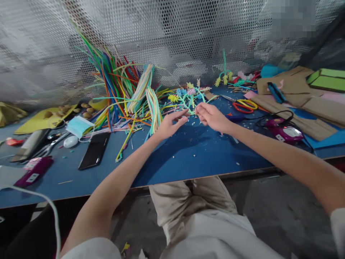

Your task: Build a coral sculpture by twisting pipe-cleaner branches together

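Note:
My left hand hovers over the blue table, its fingers apart and nothing visible in them. To its right, my right hand has its fingers curled together near the thumb; whatever it may hold is too small to make out. Just behind both hands lies a cluster of pipe-cleaner flowers with mint-green stems and yellow, blue and purple heads. A bundle of pastel pipe cleaners sits beside my left hand.
A big pile of coloured pipe cleaners leans on the mesh panel. Left are a black phone, a blue mask and a purple device. Right are scissors, cardboard and another purple device.

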`<state>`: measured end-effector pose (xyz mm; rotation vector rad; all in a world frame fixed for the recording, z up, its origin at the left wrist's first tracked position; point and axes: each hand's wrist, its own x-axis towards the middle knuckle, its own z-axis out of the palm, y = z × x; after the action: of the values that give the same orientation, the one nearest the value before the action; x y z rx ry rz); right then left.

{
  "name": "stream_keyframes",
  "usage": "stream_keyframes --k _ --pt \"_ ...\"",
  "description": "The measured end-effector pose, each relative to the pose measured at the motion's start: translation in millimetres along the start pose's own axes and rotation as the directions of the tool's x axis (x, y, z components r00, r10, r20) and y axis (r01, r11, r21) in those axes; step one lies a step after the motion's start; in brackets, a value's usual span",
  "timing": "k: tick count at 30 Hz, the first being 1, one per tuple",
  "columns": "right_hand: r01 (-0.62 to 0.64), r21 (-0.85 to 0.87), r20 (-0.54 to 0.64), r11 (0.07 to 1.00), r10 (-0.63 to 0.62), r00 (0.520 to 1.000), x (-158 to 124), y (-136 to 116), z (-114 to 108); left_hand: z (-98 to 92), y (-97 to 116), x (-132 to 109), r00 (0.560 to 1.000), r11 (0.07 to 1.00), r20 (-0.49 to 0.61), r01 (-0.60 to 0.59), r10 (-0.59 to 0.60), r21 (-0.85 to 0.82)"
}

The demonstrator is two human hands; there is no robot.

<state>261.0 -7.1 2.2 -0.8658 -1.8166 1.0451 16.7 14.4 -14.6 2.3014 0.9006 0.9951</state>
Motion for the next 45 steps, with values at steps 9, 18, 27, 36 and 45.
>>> stream_keyframes --k 9,18,27,36,45 --pt "-0.123 0.343 0.091 0.931 0.097 0.991 0 10 46 17.7 11 -7 0.934 0.933 -0.29 0.098 -0.206 -0.346" --pt "-0.001 0.142 0.105 0.99 -0.014 0.994 -6 6 40 18.4 7 -2 0.886 0.927 -0.407 0.065 -0.223 -0.368" --pt "0.04 0.027 -0.102 0.999 -0.037 0.994 2 26 32 -45.7 -4 14 0.678 0.99 -0.732 -0.037 -0.075 -0.135" --pt "-0.032 0.425 -0.257 0.905 0.154 0.954 9 25 25 -45.1 -4 3 0.867 0.994 -0.499 0.043 0.011 0.096" --pt "-0.13 0.577 -0.23 0.806 0.313 0.921 11 28 26 -29.9 -7 -3 0.963 0.965 -0.27 0.079 -0.009 0.25"
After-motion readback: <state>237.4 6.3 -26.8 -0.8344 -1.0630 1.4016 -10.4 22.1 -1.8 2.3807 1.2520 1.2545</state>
